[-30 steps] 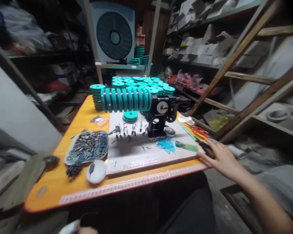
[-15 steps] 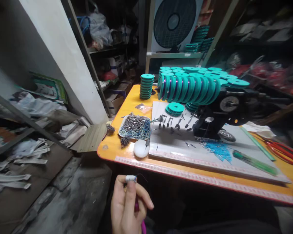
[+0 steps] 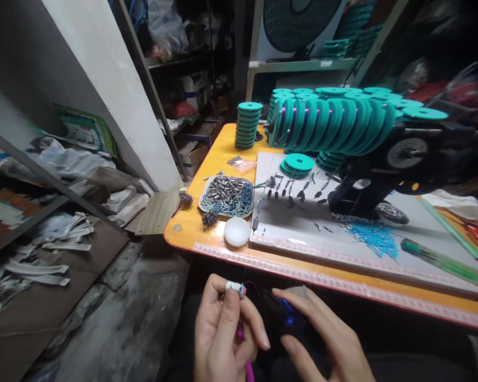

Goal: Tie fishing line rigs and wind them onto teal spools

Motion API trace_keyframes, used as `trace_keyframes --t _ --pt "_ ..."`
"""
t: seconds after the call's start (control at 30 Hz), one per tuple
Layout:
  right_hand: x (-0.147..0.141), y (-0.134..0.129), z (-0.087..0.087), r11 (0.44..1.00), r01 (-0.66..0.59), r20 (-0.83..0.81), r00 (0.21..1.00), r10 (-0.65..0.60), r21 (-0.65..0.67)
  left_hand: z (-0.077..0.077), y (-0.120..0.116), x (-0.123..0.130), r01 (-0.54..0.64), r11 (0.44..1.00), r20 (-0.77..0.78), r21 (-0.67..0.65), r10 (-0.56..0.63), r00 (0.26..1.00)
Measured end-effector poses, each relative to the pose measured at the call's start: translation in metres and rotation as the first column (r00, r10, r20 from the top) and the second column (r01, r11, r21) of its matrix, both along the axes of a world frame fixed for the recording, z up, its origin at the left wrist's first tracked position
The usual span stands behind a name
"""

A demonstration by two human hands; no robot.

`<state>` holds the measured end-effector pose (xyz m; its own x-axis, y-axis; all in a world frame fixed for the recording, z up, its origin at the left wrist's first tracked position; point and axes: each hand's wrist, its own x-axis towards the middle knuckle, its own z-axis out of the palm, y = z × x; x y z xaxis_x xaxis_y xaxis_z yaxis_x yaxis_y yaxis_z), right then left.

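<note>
Small white piece [image 3: 236, 288] pinched at left fingertips [image 3: 231, 297], below the orange table's [image 3: 219, 159] edge.
Left hand [image 3: 223, 339] clenched on it and a pink tool [image 3: 245, 361]; right hand [image 3: 318, 339] grasping a dark blue-tipped tool [image 3: 281, 313] just beside. Probably lining up; calls for steady contact.

Two hands show at the bottom edge, the left hand [image 3: 223, 339] and the right hand [image 3: 322, 345]. On the desk [image 3: 207, 159] stands one black winding machine [image 3: 382, 170] carrying a row of roughly eleven teal spools [image 3: 334, 124]; blur makes that count uncertain. One separate stack of teal spools [image 3: 247, 124] stands alone. There is one tray of grey weights [image 3: 227, 196], one white round lid [image 3: 237, 232], one green-handled screwdriver [image 3: 442, 260], and one pile of blue tubes [image 3: 372, 236].
</note>
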<state>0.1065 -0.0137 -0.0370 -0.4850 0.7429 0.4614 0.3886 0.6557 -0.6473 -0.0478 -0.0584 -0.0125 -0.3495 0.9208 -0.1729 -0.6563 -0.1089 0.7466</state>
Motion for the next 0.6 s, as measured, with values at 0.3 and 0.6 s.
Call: trace_keyframes --t 0.3,0.6 --pt "-0.027 0.011 0.006 0.997 -0.076 -0.042 0.996 0.077 0.016 -0.004 -0.001 -0.003 0.044 0.998 0.091 0.035 -0.047 0.995" --pt "-0.033 0.013 0.002 0.993 -0.1 -0.06 0.993 0.104 0.059 0.001 0.0 -0.001 0.019 1.0 0.118 0.0 -0.019 0.993"
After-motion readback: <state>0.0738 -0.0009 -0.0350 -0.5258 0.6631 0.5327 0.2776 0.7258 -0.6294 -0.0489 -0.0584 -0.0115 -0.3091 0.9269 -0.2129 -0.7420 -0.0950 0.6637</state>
